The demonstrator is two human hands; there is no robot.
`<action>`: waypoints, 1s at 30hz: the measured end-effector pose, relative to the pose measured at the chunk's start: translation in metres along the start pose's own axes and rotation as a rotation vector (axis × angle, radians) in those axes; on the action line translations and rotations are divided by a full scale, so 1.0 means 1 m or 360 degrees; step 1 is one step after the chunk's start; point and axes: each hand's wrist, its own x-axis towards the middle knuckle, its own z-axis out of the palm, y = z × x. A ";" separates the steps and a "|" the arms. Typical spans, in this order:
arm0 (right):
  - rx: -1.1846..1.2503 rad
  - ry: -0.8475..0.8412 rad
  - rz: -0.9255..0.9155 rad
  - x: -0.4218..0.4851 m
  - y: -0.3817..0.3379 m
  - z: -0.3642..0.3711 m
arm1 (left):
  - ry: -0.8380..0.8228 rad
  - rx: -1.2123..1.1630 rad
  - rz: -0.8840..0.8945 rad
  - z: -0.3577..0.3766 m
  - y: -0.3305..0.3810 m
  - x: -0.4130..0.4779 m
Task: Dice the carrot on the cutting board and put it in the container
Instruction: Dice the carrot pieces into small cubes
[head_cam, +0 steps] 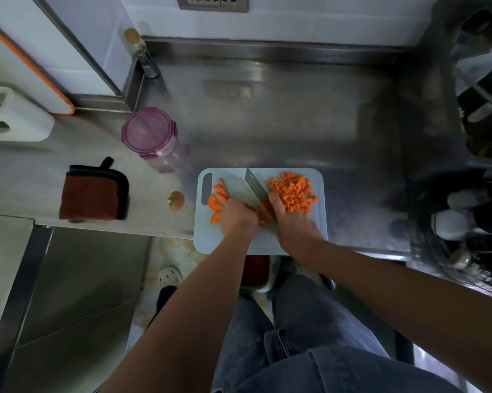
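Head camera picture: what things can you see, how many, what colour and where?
cutting board: one, pale blue, counter's front edge
carrot cubes: pile, orange, board's right side
carrot slices: several, orange, board's left side
knife: one, silver, over the board
carrot piece: one, orange, under the knife
container: one, purple-lidded, left behind board
cloth: one, dark red, left counter
carrot end: one, orange, between cloth and board
bottle: one, clear, back corner
left hand: holds carrot piece
right hand: grips knife

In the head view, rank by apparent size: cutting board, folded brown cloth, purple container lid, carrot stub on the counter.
cutting board
folded brown cloth
purple container lid, only slightly smaller than the cloth
carrot stub
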 end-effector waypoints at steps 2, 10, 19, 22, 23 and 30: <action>0.0072 0.0018 -0.0010 -0.001 0.002 -0.003 | 0.0024 -0.0033 -0.0003 0.002 -0.004 -0.002; 0.0229 0.0128 -0.0071 -0.003 0.007 -0.017 | 0.0098 -0.0139 -0.0018 0.006 -0.008 -0.008; 0.0152 0.0110 -0.0203 -0.007 0.001 -0.023 | 0.0149 -0.0102 0.0010 0.007 -0.008 -0.014; 0.0145 0.0097 -0.0184 -0.007 0.002 -0.020 | 0.0157 -0.0085 0.0024 0.008 -0.008 -0.013; 0.0138 0.0084 -0.0178 -0.007 0.002 -0.019 | 0.0159 -0.0084 0.0030 0.009 -0.008 -0.012; 0.0147 0.0030 -0.0170 -0.004 0.002 -0.014 | 0.0133 -0.0094 0.0019 0.010 -0.008 -0.004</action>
